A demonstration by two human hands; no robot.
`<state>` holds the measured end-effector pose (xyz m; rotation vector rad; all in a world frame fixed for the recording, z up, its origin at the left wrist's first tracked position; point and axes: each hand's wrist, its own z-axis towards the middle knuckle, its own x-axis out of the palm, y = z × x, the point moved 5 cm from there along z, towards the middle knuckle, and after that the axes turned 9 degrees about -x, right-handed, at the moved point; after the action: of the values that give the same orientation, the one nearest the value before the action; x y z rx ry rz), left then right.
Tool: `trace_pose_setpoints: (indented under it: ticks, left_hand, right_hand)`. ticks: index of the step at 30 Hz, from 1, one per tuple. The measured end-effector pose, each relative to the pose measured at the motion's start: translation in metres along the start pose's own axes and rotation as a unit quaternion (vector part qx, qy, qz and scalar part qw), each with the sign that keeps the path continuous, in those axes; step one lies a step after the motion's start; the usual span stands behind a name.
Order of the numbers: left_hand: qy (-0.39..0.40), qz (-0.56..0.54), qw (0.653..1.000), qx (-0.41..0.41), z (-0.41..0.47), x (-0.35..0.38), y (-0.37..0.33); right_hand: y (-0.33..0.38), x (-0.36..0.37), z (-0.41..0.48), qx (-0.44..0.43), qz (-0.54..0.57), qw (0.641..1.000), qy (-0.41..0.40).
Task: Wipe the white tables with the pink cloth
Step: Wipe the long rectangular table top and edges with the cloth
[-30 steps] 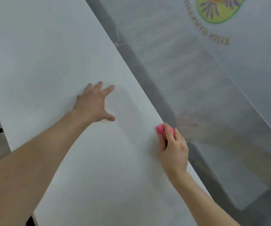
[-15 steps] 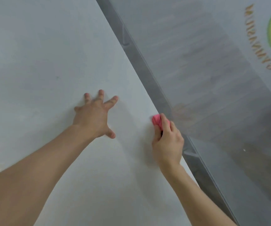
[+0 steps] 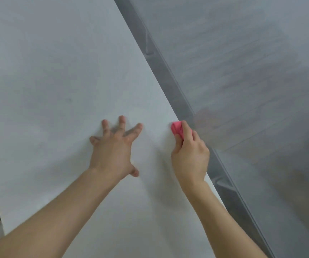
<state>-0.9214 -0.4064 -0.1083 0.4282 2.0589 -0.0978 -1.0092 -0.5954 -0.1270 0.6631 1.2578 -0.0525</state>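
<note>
White table (image 3: pixel 57 71): pink cloth (image 3: pixel 176 129) under right-hand fingers (image 3: pixel 186 130).

Probably an office or a meeting room, not certain: a long white desk (image 3: pixel 57 71) stands along a glass partition (image 3: pixel 252 62) with a grey frame (image 3: pixel 165 71); a plank floor (image 3: pixel 261 131) shows behind it.

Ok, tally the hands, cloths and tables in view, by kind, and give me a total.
hands: 2, the left hand and the right hand
pink cloth: 1
white table: 1
total: 4
</note>
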Motion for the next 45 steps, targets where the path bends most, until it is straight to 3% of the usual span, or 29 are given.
trace_pose_setpoints:
  ticks: [3, 8, 11, 16, 19, 24, 26, 32, 34, 40, 43, 45]
  left_hand:
    - [0.010, -0.019, 1.000, -0.002, -0.001, -0.002, -0.001]
    - [0.007, -0.024, 1.000, 0.000, 0.000, -0.003, -0.001]
    - [0.008, -0.023, 1.000, 0.000, -0.002, -0.005, -0.001]
    - [0.015, -0.024, 1.000, 0.008, -0.003, -0.002, 0.001]
    - [0.018, -0.030, 0.999, 0.010, -0.001, -0.002, -0.001]
    - [0.029, -0.051, 0.998, 0.006, -0.001, 0.000, 0.003]
    - [0.025, -0.048, 0.998, 0.008, -0.002, -0.001, 0.003]
    - [0.015, -0.033, 0.999, 0.014, -0.001, -0.001, -0.001]
    - [0.018, -0.037, 0.999, 0.014, 0.000, -0.001, -0.001]
    - [0.024, -0.061, 0.998, -0.002, 0.003, 0.000, -0.001]
    - [0.034, -0.060, 0.998, -0.010, 0.004, -0.003, -0.001]
    - [0.027, -0.054, 0.998, -0.015, 0.003, -0.006, 0.000]
  right_hand:
    - [0.033, 0.027, 0.056, -0.011, 0.017, 1.000, 0.002]
    - [0.109, 0.096, 0.202, -0.039, 0.075, 0.993, 0.085]
    - [0.091, 0.083, 0.174, -0.045, 0.067, 0.993, 0.088]
    - [0.038, 0.025, 0.063, -0.070, 0.079, 0.994, -0.002]
    - [0.067, 0.053, 0.115, -0.073, 0.056, 0.996, 0.000]
    - [0.145, 0.117, 0.246, -0.057, 0.066, 0.991, 0.101]
    - [0.136, 0.108, 0.230, -0.063, 0.058, 0.991, 0.103]
    - [0.045, 0.031, 0.076, -0.057, 0.086, 0.995, -0.001]
    - [0.051, 0.037, 0.085, -0.045, 0.085, 0.995, 0.001]
    - [0.141, 0.110, 0.242, -0.028, 0.118, 0.989, 0.084]
    - [0.125, 0.094, 0.208, -0.062, 0.106, 0.988, 0.094]
    - [0.073, 0.062, 0.136, -0.065, 0.113, 0.990, 0.050]
